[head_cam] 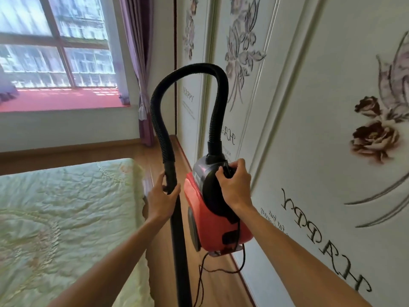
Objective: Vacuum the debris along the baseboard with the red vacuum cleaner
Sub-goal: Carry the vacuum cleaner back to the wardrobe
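The red vacuum cleaner [212, 216] hangs off the floor in the narrow aisle. My right hand [234, 185] grips its black carry handle on top. A black ribbed hose [190, 73] arches up from the body and comes down to the black wand [177, 235]. My left hand [161, 198] holds the wand just below the hose cuff. The wand's lower end runs out of the frame at the bottom. A black power cord [218, 270] dangles under the body to the wooden floor [219, 284]. The baseboard [244, 282] runs along the wardrobe foot on the right; I cannot make out any debris.
A bed with a pale green quilt [66, 218] fills the left side. White wardrobe doors with flower decals [321, 151] line the right. The aisle between them is narrow. A window [55, 41] and purple curtain [141, 85] close the far end.
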Demonstrator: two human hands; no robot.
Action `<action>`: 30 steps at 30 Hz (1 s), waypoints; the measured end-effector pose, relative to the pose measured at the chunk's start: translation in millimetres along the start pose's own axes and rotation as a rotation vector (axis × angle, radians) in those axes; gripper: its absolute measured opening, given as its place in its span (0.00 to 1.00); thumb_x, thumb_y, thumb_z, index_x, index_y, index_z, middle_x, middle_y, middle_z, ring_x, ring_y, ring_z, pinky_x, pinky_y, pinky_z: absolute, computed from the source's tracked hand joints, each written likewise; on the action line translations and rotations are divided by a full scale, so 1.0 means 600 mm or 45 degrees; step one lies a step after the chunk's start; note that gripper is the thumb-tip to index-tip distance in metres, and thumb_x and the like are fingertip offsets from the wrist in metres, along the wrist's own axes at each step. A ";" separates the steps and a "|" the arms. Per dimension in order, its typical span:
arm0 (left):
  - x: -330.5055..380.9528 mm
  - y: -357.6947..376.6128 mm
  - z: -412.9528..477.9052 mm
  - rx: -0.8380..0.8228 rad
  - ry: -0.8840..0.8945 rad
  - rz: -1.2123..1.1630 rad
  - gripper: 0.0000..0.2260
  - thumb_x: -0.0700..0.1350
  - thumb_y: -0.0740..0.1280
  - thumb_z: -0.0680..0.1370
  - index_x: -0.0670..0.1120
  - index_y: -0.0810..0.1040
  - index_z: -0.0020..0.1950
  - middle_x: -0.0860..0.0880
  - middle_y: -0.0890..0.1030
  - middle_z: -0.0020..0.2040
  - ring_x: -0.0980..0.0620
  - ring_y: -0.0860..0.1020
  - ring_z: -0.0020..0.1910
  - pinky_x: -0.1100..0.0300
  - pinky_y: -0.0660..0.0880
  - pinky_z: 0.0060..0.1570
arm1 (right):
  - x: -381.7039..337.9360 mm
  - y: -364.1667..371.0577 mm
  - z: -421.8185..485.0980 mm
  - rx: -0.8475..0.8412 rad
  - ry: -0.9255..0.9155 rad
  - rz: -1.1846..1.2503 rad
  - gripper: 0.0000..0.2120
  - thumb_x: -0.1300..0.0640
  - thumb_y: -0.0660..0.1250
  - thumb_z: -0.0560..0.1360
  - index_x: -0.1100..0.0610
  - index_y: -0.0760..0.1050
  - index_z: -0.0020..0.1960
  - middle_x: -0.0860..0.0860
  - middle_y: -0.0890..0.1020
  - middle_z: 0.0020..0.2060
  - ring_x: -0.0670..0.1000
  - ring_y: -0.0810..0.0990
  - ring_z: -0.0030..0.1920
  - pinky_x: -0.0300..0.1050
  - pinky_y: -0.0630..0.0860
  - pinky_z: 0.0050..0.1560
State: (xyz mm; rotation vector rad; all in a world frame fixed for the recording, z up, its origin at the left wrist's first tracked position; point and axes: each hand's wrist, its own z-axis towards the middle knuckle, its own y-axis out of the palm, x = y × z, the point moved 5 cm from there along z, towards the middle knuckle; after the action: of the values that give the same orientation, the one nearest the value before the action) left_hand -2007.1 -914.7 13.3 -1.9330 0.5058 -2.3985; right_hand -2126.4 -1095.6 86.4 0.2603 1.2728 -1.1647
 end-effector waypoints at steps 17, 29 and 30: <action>-0.031 0.132 0.283 0.253 -0.106 0.033 0.21 0.47 0.71 0.77 0.50 0.71 0.69 0.52 0.80 0.41 0.56 0.81 0.37 0.69 0.75 0.27 | 0.080 0.194 0.344 -0.243 -0.132 0.115 0.11 0.55 0.69 0.77 0.57 0.68 0.53 0.47 0.77 0.39 0.46 0.79 0.40 0.36 0.76 0.39; -0.105 0.154 0.530 0.250 -0.130 0.062 0.23 0.46 0.72 0.76 0.52 0.70 0.69 0.49 0.81 0.41 0.56 0.81 0.35 0.69 0.76 0.27 | 0.117 0.390 0.529 -0.302 -0.029 0.145 0.11 0.54 0.69 0.78 0.59 0.69 0.53 0.48 0.77 0.39 0.44 0.78 0.38 0.33 0.72 0.36; -0.111 0.154 0.560 0.252 -0.126 0.059 0.23 0.47 0.72 0.76 0.53 0.71 0.69 0.49 0.81 0.41 0.56 0.81 0.35 0.68 0.76 0.27 | 0.120 0.410 0.548 -0.303 -0.016 0.144 0.11 0.54 0.69 0.78 0.59 0.69 0.54 0.48 0.77 0.39 0.44 0.77 0.39 0.33 0.72 0.36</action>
State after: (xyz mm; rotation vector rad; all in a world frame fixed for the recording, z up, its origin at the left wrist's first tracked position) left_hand -1688.2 -1067.5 -13.6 -1.9205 0.2929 -2.2168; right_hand -1746.0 -1258.5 36.8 0.1461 1.3541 -0.9075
